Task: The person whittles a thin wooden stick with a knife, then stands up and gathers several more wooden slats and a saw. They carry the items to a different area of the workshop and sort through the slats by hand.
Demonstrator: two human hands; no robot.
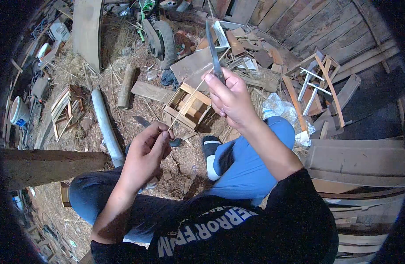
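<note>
My left hand pinches the lower end of a thin wooden stick between thumb and fingertips. The stick slants up to the right, past my right thumb. In my right hand is a knife, its long blade pointing up and away from me. The stick crosses close to the base of the blade. Below and between the hands, a small wooden crate with slatted sides sits on the straw-covered ground, in front of my foot.
Left of the crate lie a log and a grey pole. A thick wooden beam juts in from the left. Scrap wood is heaped by the plank wall. A wheel stands at the back; boards lie to my right.
</note>
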